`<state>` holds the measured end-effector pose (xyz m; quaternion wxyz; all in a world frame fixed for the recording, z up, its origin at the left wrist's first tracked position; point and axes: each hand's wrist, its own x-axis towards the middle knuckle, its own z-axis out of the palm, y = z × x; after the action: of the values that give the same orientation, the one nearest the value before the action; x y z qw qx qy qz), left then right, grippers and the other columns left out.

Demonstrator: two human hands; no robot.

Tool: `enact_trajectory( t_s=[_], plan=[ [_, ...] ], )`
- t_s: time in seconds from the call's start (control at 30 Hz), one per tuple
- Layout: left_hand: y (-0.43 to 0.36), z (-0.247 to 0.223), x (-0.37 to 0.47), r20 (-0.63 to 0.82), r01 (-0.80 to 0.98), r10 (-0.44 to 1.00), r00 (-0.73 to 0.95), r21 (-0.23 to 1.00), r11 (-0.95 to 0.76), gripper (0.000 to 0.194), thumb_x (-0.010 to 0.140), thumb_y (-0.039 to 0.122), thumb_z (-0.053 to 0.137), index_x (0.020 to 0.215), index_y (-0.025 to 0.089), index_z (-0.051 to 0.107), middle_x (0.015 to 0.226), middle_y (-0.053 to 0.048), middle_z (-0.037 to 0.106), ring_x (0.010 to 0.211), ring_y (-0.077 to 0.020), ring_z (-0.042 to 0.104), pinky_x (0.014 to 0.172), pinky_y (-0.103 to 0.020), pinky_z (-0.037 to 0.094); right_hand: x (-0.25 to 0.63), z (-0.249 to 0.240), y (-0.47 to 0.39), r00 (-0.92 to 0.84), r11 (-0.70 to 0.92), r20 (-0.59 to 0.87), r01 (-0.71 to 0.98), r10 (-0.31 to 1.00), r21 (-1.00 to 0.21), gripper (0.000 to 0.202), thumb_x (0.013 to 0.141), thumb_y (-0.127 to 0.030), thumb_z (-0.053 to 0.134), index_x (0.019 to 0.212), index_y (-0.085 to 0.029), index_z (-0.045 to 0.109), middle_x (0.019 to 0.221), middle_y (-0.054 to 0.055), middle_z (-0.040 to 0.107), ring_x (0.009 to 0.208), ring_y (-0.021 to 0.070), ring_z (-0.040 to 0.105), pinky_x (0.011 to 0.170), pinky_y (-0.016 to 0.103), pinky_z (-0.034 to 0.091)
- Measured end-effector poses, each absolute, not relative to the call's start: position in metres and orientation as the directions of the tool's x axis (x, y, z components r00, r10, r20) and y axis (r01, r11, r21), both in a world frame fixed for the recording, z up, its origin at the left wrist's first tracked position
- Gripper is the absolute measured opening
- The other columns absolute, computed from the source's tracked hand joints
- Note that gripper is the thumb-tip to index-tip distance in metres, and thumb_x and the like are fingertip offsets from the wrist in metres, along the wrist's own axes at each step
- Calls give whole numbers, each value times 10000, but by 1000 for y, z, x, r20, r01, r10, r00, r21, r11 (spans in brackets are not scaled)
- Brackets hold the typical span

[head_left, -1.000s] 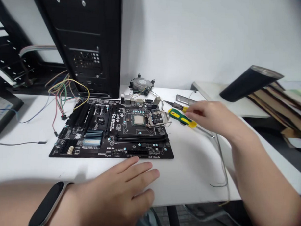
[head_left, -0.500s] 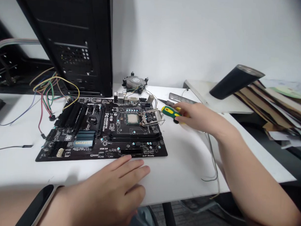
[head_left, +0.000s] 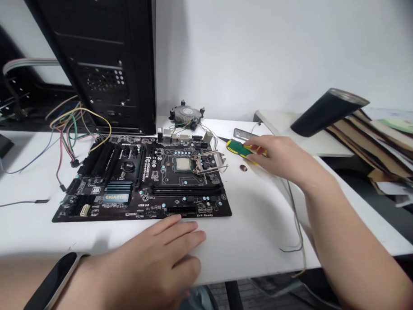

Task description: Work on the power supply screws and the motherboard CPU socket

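Note:
On the white table lies a dark Gigabyte motherboard (head_left: 167, 178). Its processor (head_left: 183, 164) is in the socket, and the metal socket cover (head_left: 211, 163) stands raised. My left hand (head_left: 155, 259), fingers stretched out, rests on the table at the board's near edge. To the right of the board, my right hand (head_left: 272, 153) has its fingers closed around a green and yellow screwdriver (head_left: 238, 148). The hand hides the screwdriver's far part. A small dark brown round thing (head_left: 243, 168) lies just below the handle.
A black computer case (head_left: 104, 61) stands at the back left, with coloured cables (head_left: 70, 127) beside it. Behind the board sits a cooler fan (head_left: 186, 113). A dark cylinder (head_left: 325, 113) and stacked papers (head_left: 369, 147) are at the right. Thin wires (head_left: 295, 217) hang over the table edge.
My right hand has shifted slightly with the screwdriver, whose handle has turned. The small round thing now shows uncovered on the table. My left hand stays in place; the view has shifted a little.

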<state>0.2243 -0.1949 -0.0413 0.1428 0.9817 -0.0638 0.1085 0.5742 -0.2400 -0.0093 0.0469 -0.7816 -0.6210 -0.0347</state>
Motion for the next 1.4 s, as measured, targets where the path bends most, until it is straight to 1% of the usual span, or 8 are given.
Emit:
enact_trajectory(
  t_s=[0.4,0.5,0.6,0.67,0.83,1.1,1.27,1.4],
  plan=[
    [-192,-38,225,224,-197,-145,964,232,-953,188,905,298,626,1022,150,631,1260,-107,671,1189,-273,592,1094,-429,413,571,-11,-238,251,-238,139,966,958,-106,346,836,-409,495,1043,-202,679,940,87,662,842,248,608,747,374,466],
    [-191,-39,224,224,-202,-152,963,221,-954,189,907,302,624,1021,151,631,1257,-105,672,1184,-273,594,1093,-427,407,566,-6,-241,257,-244,156,965,954,-98,287,849,-395,491,949,-211,686,858,71,657,756,220,592,696,358,446],
    [-192,-40,225,236,-202,-149,960,219,-955,199,908,303,620,1038,153,632,1262,-104,672,1182,-276,597,1092,-433,408,564,-2,-244,296,-289,79,953,952,-94,261,871,-372,486,752,-228,669,684,32,615,614,176,532,592,330,385],
    [-192,-40,225,242,-197,-142,960,223,-955,202,906,300,624,1045,154,634,1262,-100,675,1183,-278,599,1087,-436,415,563,-2,-246,319,-320,-27,942,947,-100,282,879,-378,496,719,-244,687,664,21,623,598,171,528,557,318,364],
    [-193,-39,226,232,-189,-133,964,240,-952,183,906,288,625,1034,158,639,1261,-94,678,1177,-270,606,1083,-428,421,564,-7,-244,324,-340,-175,938,930,-66,252,859,-409,533,816,-276,742,821,13,705,722,203,606,590,313,423],
    [-192,-39,227,217,-182,-128,968,247,-952,188,898,282,634,1045,165,633,1276,-90,671,1193,-263,597,1104,-416,405,564,-15,-243,264,-266,-149,964,953,0,235,792,-297,507,815,-264,739,707,19,676,584,167,570,537,286,405],
    [-193,-41,226,228,-187,-129,965,253,-949,171,899,273,626,1032,166,631,1264,-88,678,1180,-261,606,1095,-415,411,558,-13,-241,256,-261,-184,965,949,-1,221,811,-279,495,821,-254,714,776,22,685,659,176,589,593,293,427],
    [-192,-40,225,225,-186,-129,966,253,-950,179,899,284,624,1034,168,631,1258,-87,681,1186,-265,602,1095,-416,411,556,-13,-241,253,-260,-177,965,951,-18,233,843,-306,499,966,-261,693,810,14,676,687,183,586,621,305,434]
  ],
)
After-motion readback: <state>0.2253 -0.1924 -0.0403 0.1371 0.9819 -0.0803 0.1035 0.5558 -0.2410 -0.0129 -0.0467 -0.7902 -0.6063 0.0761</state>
